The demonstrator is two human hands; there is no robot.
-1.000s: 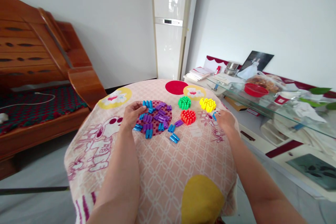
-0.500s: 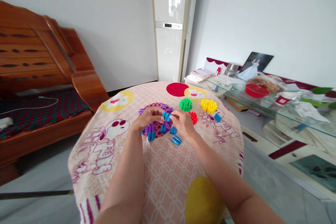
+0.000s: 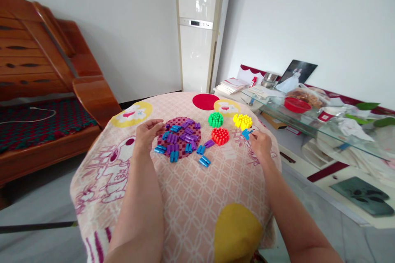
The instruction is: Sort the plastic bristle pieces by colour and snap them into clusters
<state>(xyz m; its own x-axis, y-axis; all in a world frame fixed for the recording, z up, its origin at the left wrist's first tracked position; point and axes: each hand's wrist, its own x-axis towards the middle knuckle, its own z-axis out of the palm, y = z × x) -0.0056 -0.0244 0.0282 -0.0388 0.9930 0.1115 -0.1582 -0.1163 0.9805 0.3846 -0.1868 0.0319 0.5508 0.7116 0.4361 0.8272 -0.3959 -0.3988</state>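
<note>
My right hand (image 3: 261, 144) is at the right side of the table, its fingertips pinched on a blue plastic piece (image 3: 246, 133) just in front of the yellow cluster (image 3: 242, 121). My left hand (image 3: 147, 134) hovers at the left edge of the scattered pieces, fingers stretched out and holding nothing. Purple pegs (image 3: 172, 138) and blue pegs (image 3: 174, 156), many in joined pairs, lie loose across the dark red checked circle. A blue pair (image 3: 204, 161) lies nearer to me. The green cluster (image 3: 215, 119) and red cluster (image 3: 220, 135) stand upright in the middle.
A patterned cloth (image 3: 185, 197) covers the round table. On the right, a glass-topped cabinet (image 3: 330, 129) carries a red bowl (image 3: 298, 104), a paper cup (image 3: 327, 114) and papers. A wooden bench (image 3: 98, 94) stands left; a tall white air conditioner (image 3: 196, 53) is behind.
My hands have parted from the middle. The right has moved right with a blue piece to the blue one by the yellow cluster; the left has drawn back left, its fingers now free.
</note>
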